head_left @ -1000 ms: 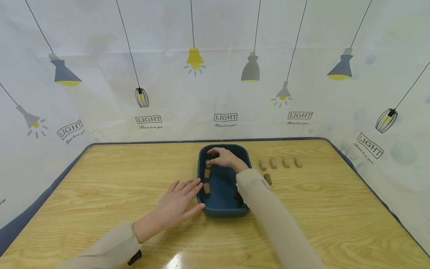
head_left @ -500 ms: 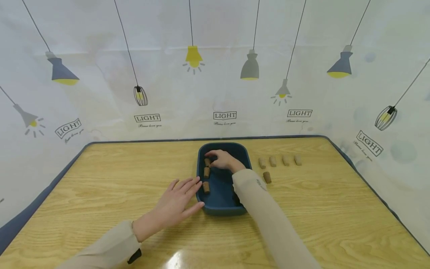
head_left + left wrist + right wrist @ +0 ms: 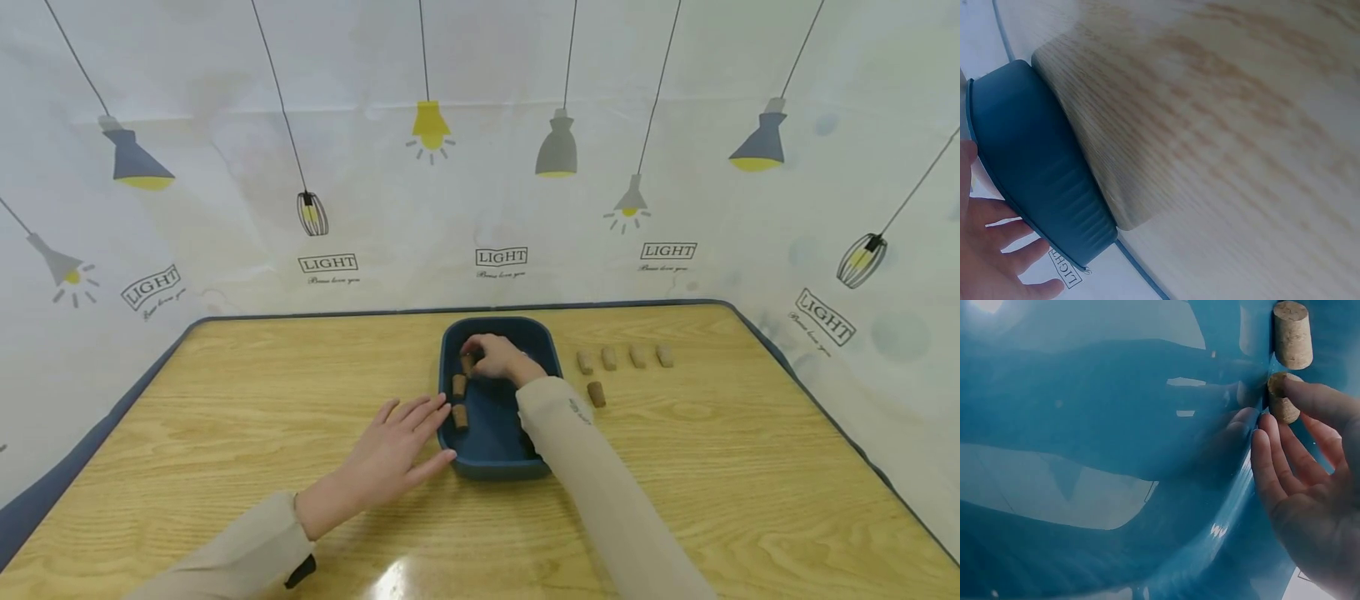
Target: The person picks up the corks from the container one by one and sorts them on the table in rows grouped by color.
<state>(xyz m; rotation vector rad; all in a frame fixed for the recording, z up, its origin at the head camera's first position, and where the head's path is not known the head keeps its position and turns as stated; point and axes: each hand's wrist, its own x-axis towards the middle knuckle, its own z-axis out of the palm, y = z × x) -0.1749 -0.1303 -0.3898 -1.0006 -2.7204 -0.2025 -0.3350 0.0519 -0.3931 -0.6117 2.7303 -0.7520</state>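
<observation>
A deep blue rectangular tray [image 3: 491, 472] stands on the wooden table. Inside it, my right hand [image 3: 501, 358] pinches a cork stopper [image 3: 1285, 412] between thumb and fingers, low at the left wall near the far end. Two more brown cork stoppers lie in line along that wall, one in the middle [image 3: 459, 385] and one nearer [image 3: 461, 417]. My left hand [image 3: 393, 454] is spread out with straight fingers, its fingertips at the tray's left rim. The left wrist view shows those fingers beside the tray's outer wall [image 3: 1035, 144].
Right of the tray, several pale cork stoppers [image 3: 609, 359] stand apart in a row on the table [image 3: 262, 392]. A darker cork stopper [image 3: 596, 394] lies in front of them. A wall sheet with printed lamps [image 3: 502, 183] encloses the back and sides.
The pinched cork has shifted slightly right, away from the tray's left wall, with my right hand. My left hand keeps its place at the rim. The head view has tipped slightly.
</observation>
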